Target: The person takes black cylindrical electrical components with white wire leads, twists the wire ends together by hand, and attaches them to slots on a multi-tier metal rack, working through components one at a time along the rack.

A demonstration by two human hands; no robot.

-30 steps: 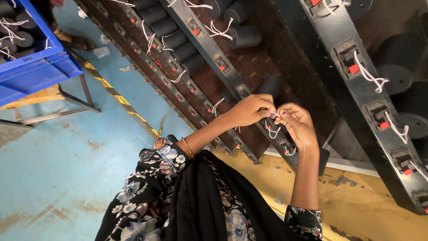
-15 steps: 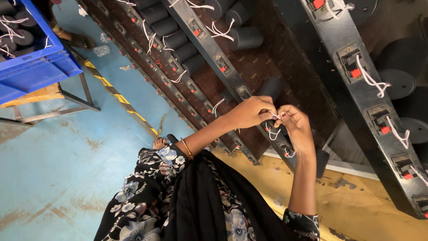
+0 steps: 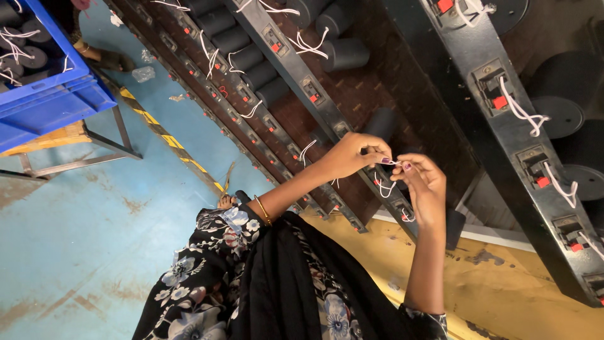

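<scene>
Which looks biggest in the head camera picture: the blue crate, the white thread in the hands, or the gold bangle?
1. Blue crate, largest by far, though partly cut off.
2. Gold bangle and white thread: both small, too alike to rank.

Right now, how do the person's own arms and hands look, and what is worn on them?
Both forearms are bare. The left arm has a thin gold-coloured bangle near a black sleeve printed with pale flowers. The left hand and right hand wear no gloves; dark pink polish shows on some fingers. A floral sleeve edge shows on the right arm.
</scene>
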